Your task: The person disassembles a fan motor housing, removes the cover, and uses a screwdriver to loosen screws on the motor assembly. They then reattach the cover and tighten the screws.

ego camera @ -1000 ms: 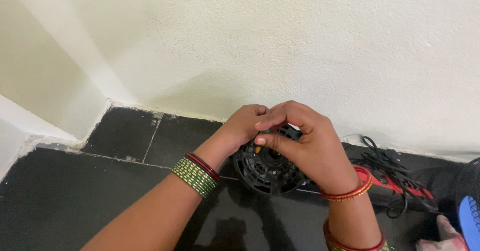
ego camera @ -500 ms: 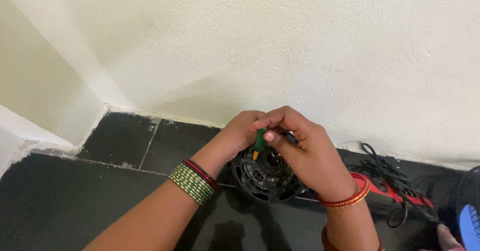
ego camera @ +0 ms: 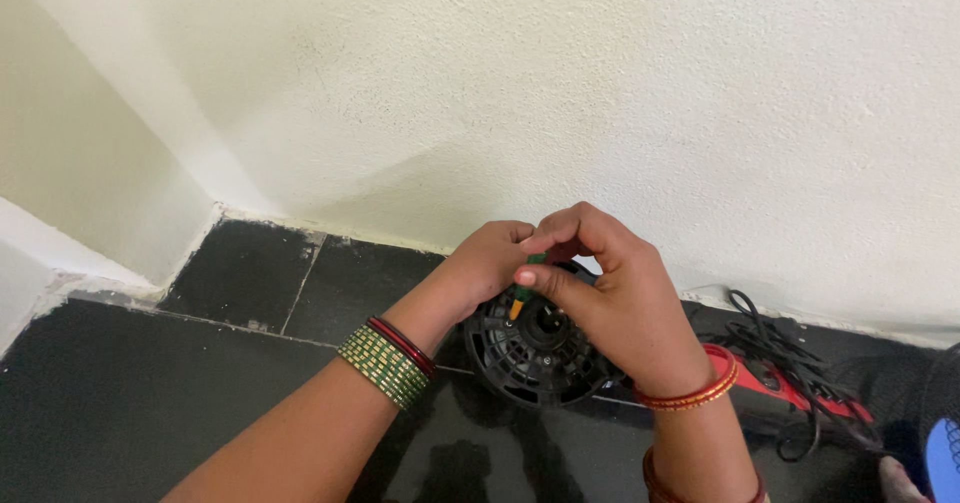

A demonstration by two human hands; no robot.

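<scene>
Above the round black fan housing (ego camera: 540,348), both hands (ego camera: 560,278) pinch a near-upright green screwdriver (ego camera: 524,288), tip down.

A round black slotted motor housing (ego camera: 535,348) (face up) sits on dark floor against the wall, a small green-and-yellow tool (ego camera: 522,288) above it.

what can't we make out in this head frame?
- Tip of the small green and yellow tool: hidden by the right hand.
- Left hand fingers: hidden behind the right hand.
- Far side of the round black slotted part: covered by both hands.
- Red object under black cables: kind unclear.
- Blue item: cut by the right edge.
</scene>
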